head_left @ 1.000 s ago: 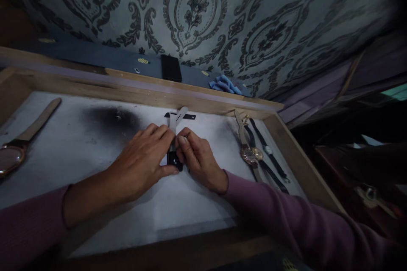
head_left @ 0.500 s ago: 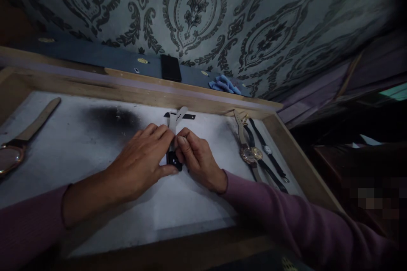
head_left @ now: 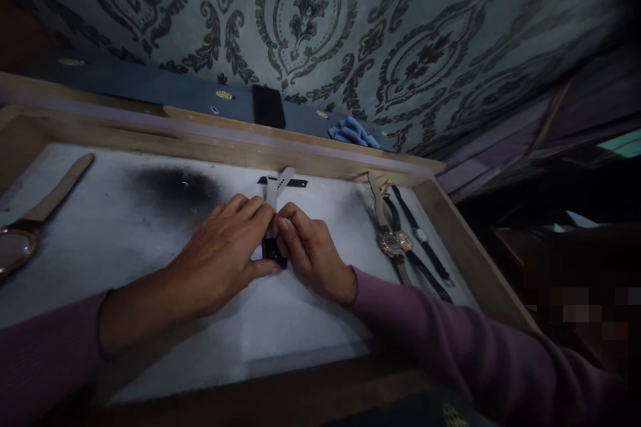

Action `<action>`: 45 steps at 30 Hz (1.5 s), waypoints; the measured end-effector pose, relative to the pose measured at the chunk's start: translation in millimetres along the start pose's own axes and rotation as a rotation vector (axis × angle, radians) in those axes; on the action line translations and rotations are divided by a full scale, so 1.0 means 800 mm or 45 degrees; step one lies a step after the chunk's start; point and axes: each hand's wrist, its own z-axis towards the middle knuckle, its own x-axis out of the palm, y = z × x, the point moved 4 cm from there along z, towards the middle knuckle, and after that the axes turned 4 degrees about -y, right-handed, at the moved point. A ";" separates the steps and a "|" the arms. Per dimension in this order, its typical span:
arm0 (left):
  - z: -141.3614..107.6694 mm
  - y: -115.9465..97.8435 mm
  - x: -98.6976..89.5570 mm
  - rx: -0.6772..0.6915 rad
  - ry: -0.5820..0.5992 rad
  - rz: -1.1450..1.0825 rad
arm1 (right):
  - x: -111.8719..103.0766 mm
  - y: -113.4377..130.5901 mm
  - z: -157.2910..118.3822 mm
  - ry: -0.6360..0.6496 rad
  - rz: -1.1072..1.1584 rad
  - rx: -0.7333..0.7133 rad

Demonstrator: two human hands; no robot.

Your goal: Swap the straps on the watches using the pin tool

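A watch with a black square face [head_left: 275,253] and a pale strap [head_left: 272,194] lies on the white bottom of a wooden tray [head_left: 200,135], between my hands. My left hand [head_left: 223,247] grips it from the left, fingers over the strap and thumb at the lower edge of the face. On its right side, my right hand [head_left: 311,247] is closed in a pinch at the join of strap and face; whatever is between those fingertips is too small to make out. Behind the watch, a thin black strip [head_left: 298,183] lies flat beside another pale strap end [head_left: 286,177].
Several watches [head_left: 404,241] lie at the tray's right side. A larger watch [head_left: 17,248] with a tan strap is at the far left. Beyond the tray's back wall are a black flat object [head_left: 269,107] and a blue cloth [head_left: 353,132]. Wooden walls surround the tray.
My right fingertips have shifted very slightly beside the watch. My left hand keeps its place, and the watch has not visibly moved.
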 end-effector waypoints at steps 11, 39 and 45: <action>0.000 0.000 0.000 0.009 0.011 0.008 | -0.002 -0.001 0.000 -0.052 0.046 0.013; 0.001 0.000 0.000 0.001 0.019 0.009 | -0.003 0.000 -0.001 -0.055 -0.013 -0.027; 0.001 0.000 0.000 -0.004 0.006 -0.003 | -0.001 -0.001 -0.001 -0.029 -0.029 -0.027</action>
